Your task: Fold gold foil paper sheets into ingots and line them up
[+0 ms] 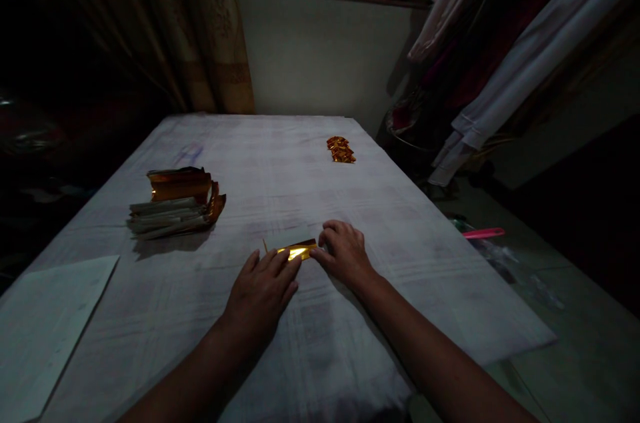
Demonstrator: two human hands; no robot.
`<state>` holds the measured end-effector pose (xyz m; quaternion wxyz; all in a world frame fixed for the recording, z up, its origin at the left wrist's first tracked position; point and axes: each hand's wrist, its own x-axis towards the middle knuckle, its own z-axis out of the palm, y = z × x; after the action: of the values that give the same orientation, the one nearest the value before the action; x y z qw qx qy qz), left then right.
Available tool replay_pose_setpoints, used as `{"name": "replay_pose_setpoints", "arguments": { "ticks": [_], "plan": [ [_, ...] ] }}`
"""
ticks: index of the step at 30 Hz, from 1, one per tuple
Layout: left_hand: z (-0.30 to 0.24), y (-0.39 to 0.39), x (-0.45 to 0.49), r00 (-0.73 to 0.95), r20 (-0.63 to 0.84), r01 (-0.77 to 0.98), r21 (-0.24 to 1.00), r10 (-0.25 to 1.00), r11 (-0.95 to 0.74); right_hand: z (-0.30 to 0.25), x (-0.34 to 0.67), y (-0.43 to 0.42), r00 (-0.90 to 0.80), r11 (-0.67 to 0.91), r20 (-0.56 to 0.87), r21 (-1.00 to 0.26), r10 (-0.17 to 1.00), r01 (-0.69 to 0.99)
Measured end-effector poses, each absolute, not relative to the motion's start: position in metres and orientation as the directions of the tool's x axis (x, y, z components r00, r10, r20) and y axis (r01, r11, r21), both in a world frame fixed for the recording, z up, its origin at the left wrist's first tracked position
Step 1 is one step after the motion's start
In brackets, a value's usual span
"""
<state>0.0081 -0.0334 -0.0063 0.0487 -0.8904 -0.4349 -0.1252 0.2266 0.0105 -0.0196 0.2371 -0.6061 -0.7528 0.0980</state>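
A small folded strip of shiny gold foil paper [300, 250] lies on the cloth-covered table. My left hand [265, 283] rests palm down over its left end, fingers stretched out and covering part of it. At the right end is my right hand [345, 251], with its thumb touching the foil edge. The other fingers of that hand are bent, and the thumb stands apart from them. A thin stick-like piece [265, 246] shows just beyond my left fingertips. How the strip is folded under my left fingers is hidden.
A stack of gold-faced paper sheets [173, 210] sits left of centre. Several folded gold pieces [341, 150] lie in a pile toward the far right. A white board or sheet [55, 330] is at the left edge. Clothes [505, 90] hang beyond the table's right edge.
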Motion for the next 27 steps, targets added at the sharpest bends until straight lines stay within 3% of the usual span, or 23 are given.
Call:
{"name": "replay_pose_setpoints", "arguments": {
  "ticks": [19, 27],
  "plan": [
    [-0.004, -0.053, -0.038, 0.566, 0.307, 0.807, -0.018, 0.765, -0.59, -0.02, 0.225, 0.01, -0.12, 0.228, 0.248, -0.473, 0.961, 0.851],
    [-0.001, -0.051, -0.033, 0.54, 0.304, 0.819, 0.024, 0.785, -0.573, -0.025, 0.225, 0.009, -0.142, 0.27, 0.295, -0.455, 0.945, 0.848]
  ]
}}
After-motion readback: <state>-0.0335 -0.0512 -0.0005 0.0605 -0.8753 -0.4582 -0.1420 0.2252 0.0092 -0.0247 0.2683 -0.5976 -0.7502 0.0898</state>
